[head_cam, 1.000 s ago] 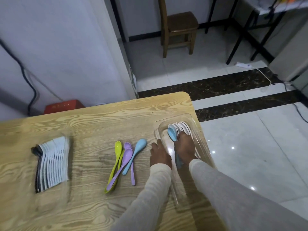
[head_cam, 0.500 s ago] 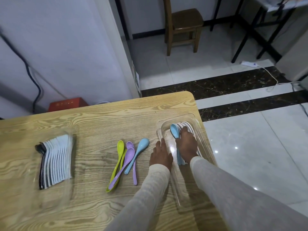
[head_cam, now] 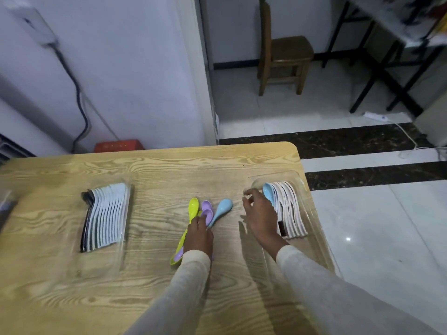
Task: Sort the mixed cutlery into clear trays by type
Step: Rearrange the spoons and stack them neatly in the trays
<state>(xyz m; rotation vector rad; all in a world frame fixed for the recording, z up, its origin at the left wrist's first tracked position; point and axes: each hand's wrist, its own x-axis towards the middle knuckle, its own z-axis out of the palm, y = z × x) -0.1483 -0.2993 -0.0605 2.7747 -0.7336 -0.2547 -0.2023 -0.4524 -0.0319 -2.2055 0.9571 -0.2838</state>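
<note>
Blue spoon (head_cam: 268, 194) now lies in the clear tray (head_cam: 275, 174); right hand (head_cam: 262, 213) lifts away, grip open and empty, while left hand (head_cam: 199, 235) reaches loose spoons (head_cam: 207, 209), grip unclear.

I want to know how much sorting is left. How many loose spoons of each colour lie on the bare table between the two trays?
yellow-green spoon: 1 (a second one beneath it cannot be ruled out)
purple spoons: 2
blue spoon: 1
Total: 4 plainly showing
</note>
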